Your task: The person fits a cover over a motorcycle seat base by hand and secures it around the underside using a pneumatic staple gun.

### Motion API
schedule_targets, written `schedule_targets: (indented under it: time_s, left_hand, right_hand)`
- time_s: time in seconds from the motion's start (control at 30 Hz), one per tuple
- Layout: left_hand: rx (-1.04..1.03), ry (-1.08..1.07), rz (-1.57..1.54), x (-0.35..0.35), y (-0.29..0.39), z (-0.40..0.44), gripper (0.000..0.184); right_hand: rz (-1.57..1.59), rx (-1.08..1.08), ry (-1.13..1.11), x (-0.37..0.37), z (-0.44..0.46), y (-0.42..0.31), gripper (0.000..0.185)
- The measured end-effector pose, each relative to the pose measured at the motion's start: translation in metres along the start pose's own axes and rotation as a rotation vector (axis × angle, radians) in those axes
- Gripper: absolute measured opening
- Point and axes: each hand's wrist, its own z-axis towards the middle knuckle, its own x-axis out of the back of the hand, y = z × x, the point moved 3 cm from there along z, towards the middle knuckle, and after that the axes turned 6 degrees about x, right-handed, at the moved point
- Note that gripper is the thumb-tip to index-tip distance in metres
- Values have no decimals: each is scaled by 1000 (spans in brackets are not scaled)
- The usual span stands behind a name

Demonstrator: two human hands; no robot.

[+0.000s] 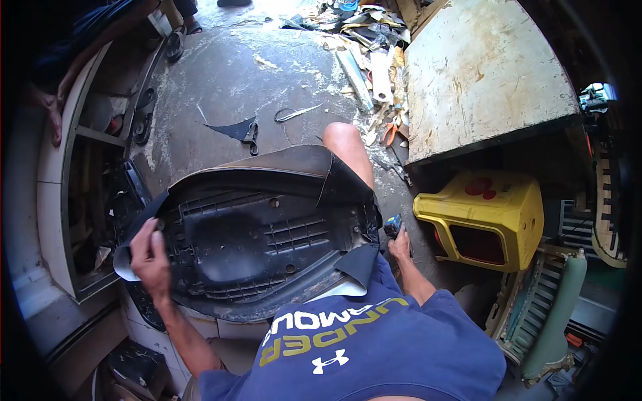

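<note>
- At ten o'clock on my feed, far left: a bystander's hand, well apart from the work. Count one.
- Between eight and nine: the left hand, partly open, fingers blurred over the seat's edge; I can't tell whether it presses there.
- Just left of centre: the seat, underside up across the lap. I judge the covering part-way: the dark cover wraps the far rim but stands loose of it, and its left end looks unsettled. I can't make out any fixings. One seat, one cover.
- At ten, beyond the seat: one dark scrap on the floor.
- Near half past eleven: one looped thing, kind unclear to me.
- At five: one loose flap of the cover, folded over the near edge; I'd call that corner unfinished.
- Between one and two: one orange-handled tool on the floor.
- At four: the right hand, gripping one blue-and-black tool just beside the seat's right end. With the left, I count two working hands.
- At three: one yellow shell, on its side.
- Between one and two, further out: one pale, scuffed board.
- At four, far right: one green-edged frame.
</note>
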Motion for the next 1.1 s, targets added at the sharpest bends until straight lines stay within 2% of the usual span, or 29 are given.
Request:
schedule_targets:
  time_s: [0.03,0.07,0.1,0.13,0.17,0.2,0.23,0.27,0.3,0.33,0.37,0.4,0.43,0.47,0.5,0.53,0.57,0.6,0.63,0.67,0.7,0.8,0.9,0.97,1.03,1.07,1.1]
  left_hand:
    - [138,136,178,31,-58,5,27]
    - [299,197,144,63,-145,8,31]
    - [507,309,294,93,-198,4,38]
    - [651,339,367,112,-254,0,42]
    - [798,356,436,130,-306,-3,46]
    - [932,293,-95,129,-374,-8,54]
    - [1117,292,-570,127,-428,-15,63]
    - [1238,291,-401,108,-340,-27,66]
    - [1230,284,-401,81,-305,-31,66]
    - [1117,236,-800,57,-280,-26,67]
    - [975,180,-1187,46,-267,-19,68]
    - [966,175,-1189,46,-267,-19,68]
    - [915,188,-1270,45,-268,-21,68]
    - [863,204,-1350,46,-271,-24,68]
    - [855,212,-1358,54,-285,-27,68]
    - [856,273,-1303,66,-300,-27,68]
    - [854,335,-1249,73,-309,-28,68]
    - [843,303,-1248,83,-295,-29,69]
    - [647,193,-1375,90,-314,-20,71]
    - [608,166,-1363,91,-301,-6,71]
    - [608,175,-1336,83,-279,10,71]
    - [626,218,-1274,57,-248,35,71]
    - [593,237,-1267,37,-237,46,71]
    - [556,264,-1251,45,-235,47,72]
    - [526,260,-1288,77,-220,41,72]
    - [682,153,-1454,100,-175,35,70]
    - [634,231,-1282,117,-137,37,73]
  right_hand:
    - [12,-8,-2,-1,-2,0,72]
    - [-87,-120,-129,-2,-4,1,70]
    - [-182,-229,-256,-3,-5,1,69]
    - [-218,-227,-309,9,-4,-17,62]
    - [-174,-142,-194,10,4,-21,57]
    - [-143,-12,-107,24,9,-41,59]
    - [65,44,-95,48,14,-74,58]
    - [268,102,-83,73,15,-110,58]
    - [633,120,-103,86,14,-142,54]
    - [1000,139,-116,95,11,-171,52]
    - [1156,260,-171,102,3,-198,55]
    - [1309,391,-229,108,-4,-220,58]
    - [1314,404,-224,111,-8,-234,58]
    - [1408,436,-331,111,-18,-245,62]
    - [1496,466,-446,111,-27,-254,66]
    - [1498,475,-458,115,-30,-255,76]
    - [1496,492,-467,123,-27,-256,76]
    - [1525,542,-492,131,-23,-257,79]
    - [1560,587,-515,134,-21,-255,83]
    - [1559,638,-544,140,-10,-252,85]
    - [1715,562,-593,138,-3,-255,86]
    - [1759,557,-696,128,19,-260,86]
    - [1770,619,-607,138,25,-257,84]
    - [1973,584,-525,153,27,-254,85]
    - [1778,700,-329,179,22,-249,83]
    - [1823,668,-364,184,23,-249,83]
    - [1866,629,-389,188,26,-245,82]
